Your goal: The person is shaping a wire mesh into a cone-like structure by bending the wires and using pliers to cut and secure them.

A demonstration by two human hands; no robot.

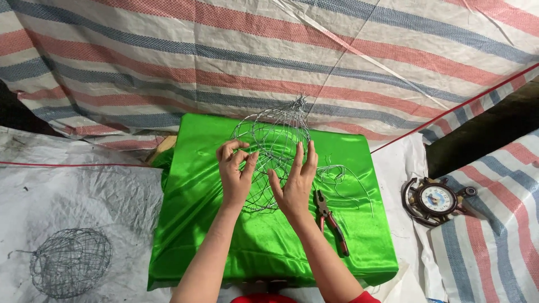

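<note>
Head view, read from left to right. Lower left of the frame: a finished round wire cage (70, 262) lies on a grey crumpled sheet (84, 191), well apart from the hands. Centre: a block draped in shiny green cloth (196, 224) serves as the work surface, backed by a red, white and blue striped tarpaulin (168, 56). On the cloth stands the piece in hand, a half-formed wire frame (275, 140), its thin strands gathered into a twisted tuft at the upper end and spreading toward the person. The left hand (236, 174) is curled, thumb and forefinger pinched on a strand at the left side of the frame. The right hand (295, 185) is held flat and nearly open, fingers extended upward against the frame's lower right strands; whether any finger actually grips a wire cannot be told through the mesh. Loose wire ends (342, 177) trail to the right over the cloth. Just right of the right wrist lie red-handled pliers (331, 221), untouched. Right of the frame: a small round clock in a ship's-wheel surround (435, 200) rests on white sheeting. Judged from its thinness and open weave, the frame should be very light, springy and easily bent out of shape, with cut ends that may prick; it is best held at crossings or at the twisted tuft, where the strands brace one another, not on a single free span
</note>
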